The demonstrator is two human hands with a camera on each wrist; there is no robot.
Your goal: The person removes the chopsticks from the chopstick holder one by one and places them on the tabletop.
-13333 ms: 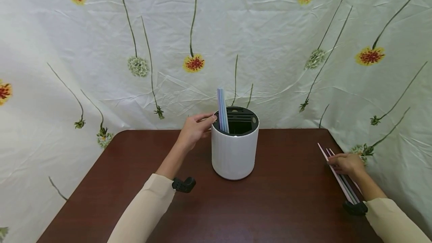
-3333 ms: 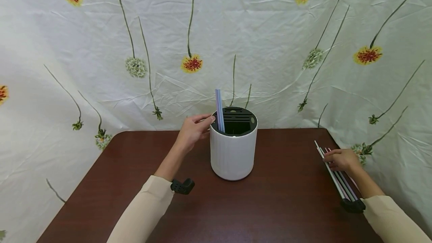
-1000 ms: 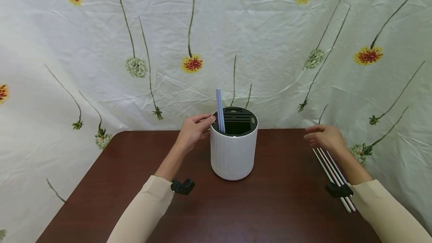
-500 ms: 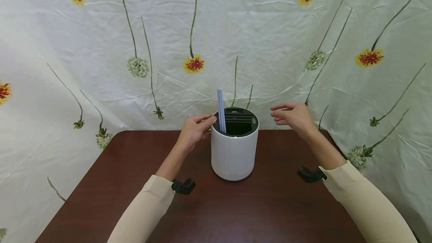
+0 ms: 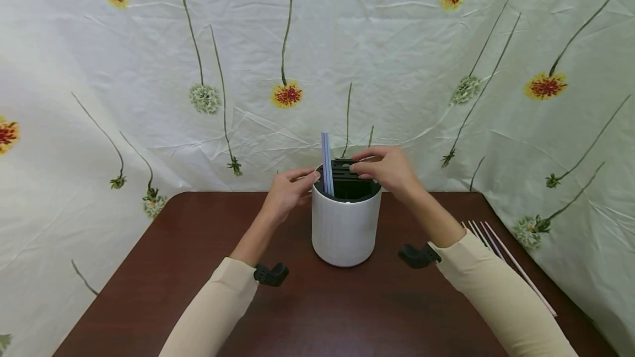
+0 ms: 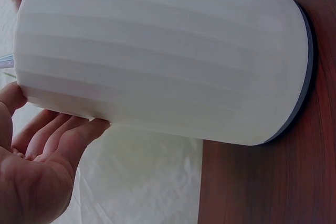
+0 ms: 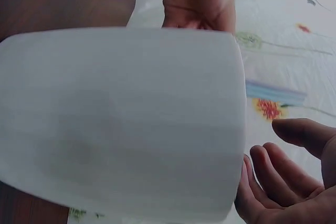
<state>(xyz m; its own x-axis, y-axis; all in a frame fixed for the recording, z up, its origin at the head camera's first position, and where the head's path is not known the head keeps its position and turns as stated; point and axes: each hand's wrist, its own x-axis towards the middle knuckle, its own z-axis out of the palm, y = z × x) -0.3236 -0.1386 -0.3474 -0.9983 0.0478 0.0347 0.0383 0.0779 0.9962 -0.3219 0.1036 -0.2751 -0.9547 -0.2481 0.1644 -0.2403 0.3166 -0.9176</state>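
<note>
A white cylindrical utensil holder [image 5: 344, 230] with a black slotted top [image 5: 341, 176] stands upright on the table. Several slim blue and purple sticks [image 5: 327, 164], like chopsticks, rise from the left of its opening. My left hand [image 5: 288, 191] grips the holder's upper left side, thumb at the rim and fingers against the wall, as the left wrist view shows [image 6: 39, 169]. Over the right of the rim hovers my right hand [image 5: 389, 169], thumb and fingers apart. In the right wrist view nothing lies between the right hand's fingers [image 7: 286, 179].
More slim sticks [image 5: 521, 270] in pale pink, purple and whitish tones lie near the table's right edge, partly hidden by the right sleeve. The dark brown table [image 5: 317, 313] meets a flowered cloth [image 5: 407, 59] at the back.
My right hand has left the sticks on the right and come over to the holder. The bundle in the holder is thinner than at first. My left hand keeps its place.
</note>
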